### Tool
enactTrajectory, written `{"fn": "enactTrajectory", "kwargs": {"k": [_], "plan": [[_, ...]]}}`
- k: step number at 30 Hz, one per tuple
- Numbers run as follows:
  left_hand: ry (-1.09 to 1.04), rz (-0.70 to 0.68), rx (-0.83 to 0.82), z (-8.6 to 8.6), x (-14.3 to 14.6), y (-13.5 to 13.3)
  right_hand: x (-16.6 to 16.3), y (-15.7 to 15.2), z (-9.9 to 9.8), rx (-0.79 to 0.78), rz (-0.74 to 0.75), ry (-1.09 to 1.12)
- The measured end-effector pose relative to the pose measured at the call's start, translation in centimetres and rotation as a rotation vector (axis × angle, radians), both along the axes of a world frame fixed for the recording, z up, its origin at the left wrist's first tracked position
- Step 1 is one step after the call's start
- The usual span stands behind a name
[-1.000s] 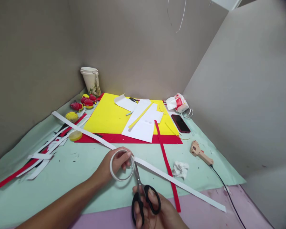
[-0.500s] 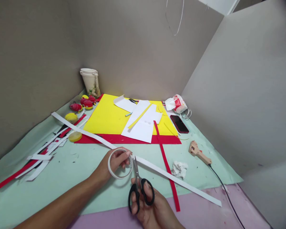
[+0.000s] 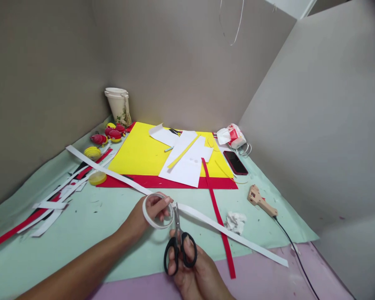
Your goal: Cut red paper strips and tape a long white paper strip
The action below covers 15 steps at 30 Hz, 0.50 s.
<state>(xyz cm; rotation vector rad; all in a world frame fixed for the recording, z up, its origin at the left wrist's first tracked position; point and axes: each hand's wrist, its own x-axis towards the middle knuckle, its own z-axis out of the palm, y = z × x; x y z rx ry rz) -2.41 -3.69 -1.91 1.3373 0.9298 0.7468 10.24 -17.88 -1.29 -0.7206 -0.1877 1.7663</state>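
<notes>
My left hand (image 3: 158, 208) is closed on a white paper ring (image 3: 148, 218), its thumb and fingers pinching the ring's right side. A long white paper strip (image 3: 234, 235) stretches out on both sides of this hand; whether the fingers also grip it is unclear. Black-handled scissors (image 3: 177, 227) are in my right hand (image 3: 195, 268), fingers through the handle loops. Their blades point up, close together, with the tips beside the ring and my left fingertips. Just what lies between the blades is too small to tell.
A red strip (image 3: 218, 212) crosses under the white one near a crumpled tissue (image 3: 236, 223). To the right lie a glue gun (image 3: 262, 202) and a phone (image 3: 235, 162). Yellow card (image 3: 131, 150) is behind; loose strips (image 3: 50, 205) and a yellow roll (image 3: 97, 178) are left.
The scissors and my right hand have shifted slightly left and up, and the handles have changed angle a little. My left hand still holds the ring in nearly the same place.
</notes>
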Motion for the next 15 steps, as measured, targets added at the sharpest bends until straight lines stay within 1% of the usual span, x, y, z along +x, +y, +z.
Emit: {"fn": "enactTrajectory", "kwargs": {"k": [3, 7, 15], "plan": [[0.016, 0.001, -0.003, 0.0, 0.0, 0.0, 0.0, 0.0, 0.0, 0.0, 0.003, -0.01], [0.017, 0.0, -0.012, -0.5, 0.0, 0.3, -0.1, -0.1, -0.1, 0.026, 0.001, -0.021], [-0.003, -0.02, -0.015, -1.4, -0.1, 0.7, 0.0, -0.1, -0.7, 0.016, -0.001, -0.011]]}}
